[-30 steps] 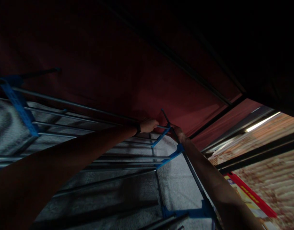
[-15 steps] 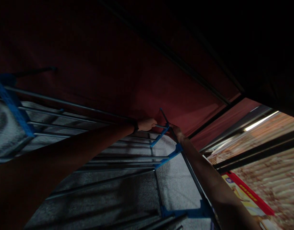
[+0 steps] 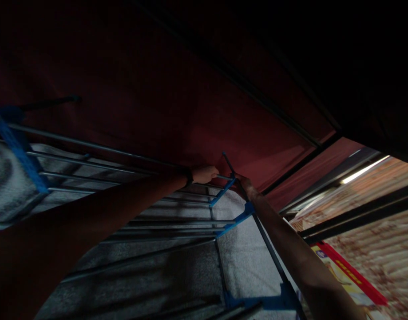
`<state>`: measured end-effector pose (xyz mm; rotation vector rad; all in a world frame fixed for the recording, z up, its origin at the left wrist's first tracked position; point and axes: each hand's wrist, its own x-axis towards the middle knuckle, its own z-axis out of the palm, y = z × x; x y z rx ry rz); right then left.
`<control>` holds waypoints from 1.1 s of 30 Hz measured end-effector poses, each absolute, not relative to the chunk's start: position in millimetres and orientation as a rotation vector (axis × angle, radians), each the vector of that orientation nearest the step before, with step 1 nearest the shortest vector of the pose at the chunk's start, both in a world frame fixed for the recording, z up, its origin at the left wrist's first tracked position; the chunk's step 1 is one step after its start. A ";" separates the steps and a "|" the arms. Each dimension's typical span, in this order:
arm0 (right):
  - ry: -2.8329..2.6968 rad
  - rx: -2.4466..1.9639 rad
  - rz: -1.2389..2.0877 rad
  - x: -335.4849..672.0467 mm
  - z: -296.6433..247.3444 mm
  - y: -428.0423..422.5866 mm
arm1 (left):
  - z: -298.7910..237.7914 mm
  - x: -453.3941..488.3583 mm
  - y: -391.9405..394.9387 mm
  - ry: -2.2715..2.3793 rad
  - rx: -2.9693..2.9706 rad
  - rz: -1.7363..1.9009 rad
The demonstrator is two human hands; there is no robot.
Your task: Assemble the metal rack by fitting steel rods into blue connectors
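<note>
A drying rack of thin metal rods (image 3: 90, 144) with blue plastic end brackets (image 3: 239, 220) stretches across the view. My left hand (image 3: 205, 174), a dark band at its wrist, is closed around the top rod near its right end. Just to the right, my right hand (image 3: 243, 181) grips the rack's upright post (image 3: 268, 246) beside the top blue bracket (image 3: 223, 192). Its fingers are partly hidden behind the post and bracket. A short bar (image 3: 228, 162) sticks up above that corner. At the far left is another blue bracket (image 3: 20, 151).
Behind the rack hangs a dark red sheet (image 3: 204, 120), with a grey rough wall or cloth (image 3: 239, 258) below. Dark beams (image 3: 363, 213) cross at right before a rusty corrugated sheet (image 3: 386, 240). A red and yellow printed package (image 3: 348, 271) is at lower right.
The whole view has shifted slightly, with the rack and hands appearing a little lower. Both hands keep the same hold on the rack.
</note>
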<state>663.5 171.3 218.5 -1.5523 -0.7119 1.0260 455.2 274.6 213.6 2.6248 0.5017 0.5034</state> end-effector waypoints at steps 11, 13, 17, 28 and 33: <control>-0.699 -1.541 1.024 661.1 218.2 170.6 | 214.0 452.0 268.1 0.542 2.664 0.495; -0.702 -1.531 1.019 659.8 218.5 170.4 | 214.5 451.3 267.6 0.549 2.663 0.501; -0.705 -1.531 1.009 657.6 219.4 169.6 | 216.3 451.0 267.8 0.561 2.646 0.488; -0.687 -1.567 0.980 647.4 225.6 166.6 | 217.9 453.1 266.0 0.548 2.692 0.461; -0.709 -1.610 0.919 639.8 228.8 165.7 | 218.9 452.9 262.0 0.545 2.689 0.481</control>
